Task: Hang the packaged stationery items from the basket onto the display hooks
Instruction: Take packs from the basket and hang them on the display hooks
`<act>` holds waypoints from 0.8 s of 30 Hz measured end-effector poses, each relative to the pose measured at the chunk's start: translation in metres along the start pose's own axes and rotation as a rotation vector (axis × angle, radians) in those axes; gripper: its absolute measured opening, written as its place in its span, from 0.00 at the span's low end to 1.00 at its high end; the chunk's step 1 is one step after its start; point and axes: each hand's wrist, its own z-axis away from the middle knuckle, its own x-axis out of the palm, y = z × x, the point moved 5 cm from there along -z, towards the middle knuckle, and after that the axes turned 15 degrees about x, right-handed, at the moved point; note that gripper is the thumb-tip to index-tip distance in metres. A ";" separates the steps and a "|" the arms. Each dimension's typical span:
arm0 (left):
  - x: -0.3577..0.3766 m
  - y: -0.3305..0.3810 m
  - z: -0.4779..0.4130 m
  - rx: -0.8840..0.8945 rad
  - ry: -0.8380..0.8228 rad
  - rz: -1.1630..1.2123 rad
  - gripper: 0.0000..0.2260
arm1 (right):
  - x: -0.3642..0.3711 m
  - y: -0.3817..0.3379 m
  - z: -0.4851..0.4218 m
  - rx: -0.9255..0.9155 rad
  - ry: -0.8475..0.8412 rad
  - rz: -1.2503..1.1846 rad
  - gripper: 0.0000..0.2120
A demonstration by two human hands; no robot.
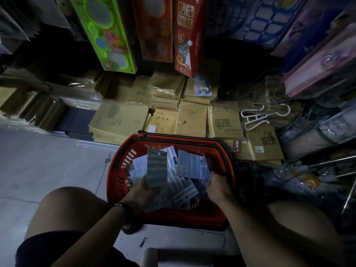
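Low in the middle of the frame a red basket (117, 176) sits on the floor between the person's bare knees, heaped with loose packs (183, 195) of stationery. The left hand (143, 191) has its fingers curled round the bottom of a grey pack (157, 168), holding it upright above the heap. The right hand (219, 186), at the basket's right side, clutches a small bundle of packs (192, 166). Brown exercise books (192, 118) lie stacked beyond the basket, and bare metal hooks (331, 160) jut in at the right edge.
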 end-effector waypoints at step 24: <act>0.019 0.059 0.056 -0.084 0.192 0.770 0.32 | -0.041 -0.045 0.137 -0.208 -0.204 -1.131 0.11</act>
